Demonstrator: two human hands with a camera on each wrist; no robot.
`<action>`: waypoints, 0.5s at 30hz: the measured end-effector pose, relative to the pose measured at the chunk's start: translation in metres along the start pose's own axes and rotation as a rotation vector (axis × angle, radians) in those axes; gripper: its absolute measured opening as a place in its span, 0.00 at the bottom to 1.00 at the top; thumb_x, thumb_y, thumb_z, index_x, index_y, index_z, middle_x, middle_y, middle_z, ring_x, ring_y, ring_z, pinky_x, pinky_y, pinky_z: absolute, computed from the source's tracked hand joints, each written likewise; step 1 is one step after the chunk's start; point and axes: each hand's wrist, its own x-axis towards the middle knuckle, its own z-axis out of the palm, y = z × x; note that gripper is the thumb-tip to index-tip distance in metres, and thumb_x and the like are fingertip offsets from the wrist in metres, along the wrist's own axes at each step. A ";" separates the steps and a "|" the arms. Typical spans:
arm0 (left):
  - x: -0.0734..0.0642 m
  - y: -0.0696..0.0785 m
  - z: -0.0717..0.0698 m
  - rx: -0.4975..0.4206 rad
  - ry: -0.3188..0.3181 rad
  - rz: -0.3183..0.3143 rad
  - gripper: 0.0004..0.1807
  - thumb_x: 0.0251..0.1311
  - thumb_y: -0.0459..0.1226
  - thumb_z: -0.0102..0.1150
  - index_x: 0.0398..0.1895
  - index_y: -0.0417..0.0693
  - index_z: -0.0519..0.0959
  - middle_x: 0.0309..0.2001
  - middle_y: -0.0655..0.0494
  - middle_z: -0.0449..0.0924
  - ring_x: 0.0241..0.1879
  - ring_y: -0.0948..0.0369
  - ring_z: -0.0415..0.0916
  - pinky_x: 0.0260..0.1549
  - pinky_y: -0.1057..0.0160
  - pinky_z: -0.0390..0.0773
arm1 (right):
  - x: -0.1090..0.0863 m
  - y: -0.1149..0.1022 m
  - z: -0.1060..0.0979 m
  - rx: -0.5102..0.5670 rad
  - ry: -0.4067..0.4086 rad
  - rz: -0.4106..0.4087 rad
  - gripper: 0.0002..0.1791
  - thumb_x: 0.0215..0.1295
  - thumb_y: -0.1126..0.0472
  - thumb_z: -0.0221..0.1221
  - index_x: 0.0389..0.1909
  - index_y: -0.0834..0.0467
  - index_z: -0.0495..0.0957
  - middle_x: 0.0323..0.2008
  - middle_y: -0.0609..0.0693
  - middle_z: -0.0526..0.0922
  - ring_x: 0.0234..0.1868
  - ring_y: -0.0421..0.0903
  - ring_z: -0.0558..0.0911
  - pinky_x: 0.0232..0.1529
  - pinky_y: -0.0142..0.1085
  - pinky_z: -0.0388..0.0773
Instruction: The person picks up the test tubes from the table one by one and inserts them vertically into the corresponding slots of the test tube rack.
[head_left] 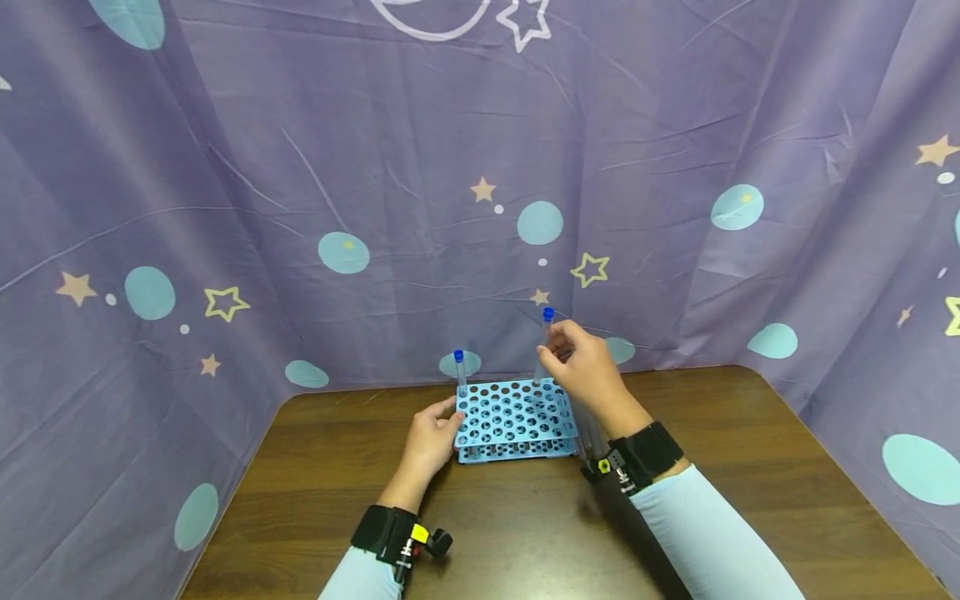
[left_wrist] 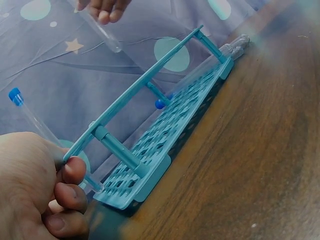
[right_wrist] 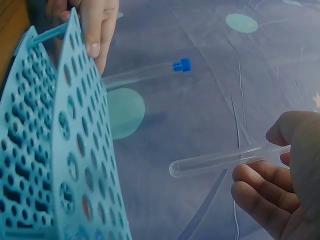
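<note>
A light blue test tube rack (head_left: 517, 442) with rows of round holes stands on the table. My left hand (head_left: 429, 440) grips its left end, fingers curled at the upper plate's edge in the left wrist view. One blue-capped test tube (head_left: 461, 372) stands in the back left corner of the rack. Over the rack's back right part, my right hand (head_left: 591, 375) pinches another clear test tube (right_wrist: 210, 162), its blue cap (head_left: 548, 314) upward. In the right wrist view this tube's rounded bottom is apart from the rack, and my fingers hide its upper part.
Several clear tubes (head_left: 591, 432) lie on the table right of the rack, partly behind my right wrist. A blue cap (left_wrist: 160, 104) shows behind the rack. The wooden table (head_left: 322, 475) meets a purple patterned curtain (head_left: 420, 292) at the back.
</note>
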 end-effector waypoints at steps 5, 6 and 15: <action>0.000 0.000 -0.001 0.015 0.003 0.005 0.26 0.81 0.36 0.65 0.76 0.35 0.80 0.20 0.57 0.85 0.16 0.64 0.74 0.18 0.67 0.72 | 0.010 -0.009 0.007 0.000 -0.009 -0.017 0.13 0.76 0.60 0.71 0.54 0.61 0.84 0.42 0.54 0.94 0.41 0.51 0.93 0.45 0.48 0.93; 0.000 0.000 -0.001 0.020 0.004 0.007 0.26 0.81 0.37 0.65 0.76 0.35 0.80 0.19 0.57 0.84 0.16 0.65 0.73 0.18 0.67 0.72 | 0.012 -0.011 0.009 0.001 -0.010 -0.021 0.12 0.76 0.60 0.71 0.54 0.61 0.84 0.42 0.54 0.93 0.41 0.51 0.94 0.45 0.47 0.93; 0.001 -0.002 -0.001 0.018 0.006 0.009 0.26 0.80 0.37 0.66 0.76 0.37 0.81 0.20 0.51 0.85 0.17 0.64 0.73 0.18 0.66 0.72 | 0.022 -0.022 0.032 0.016 -0.079 -0.054 0.12 0.78 0.59 0.70 0.54 0.61 0.84 0.42 0.53 0.94 0.42 0.50 0.93 0.44 0.46 0.93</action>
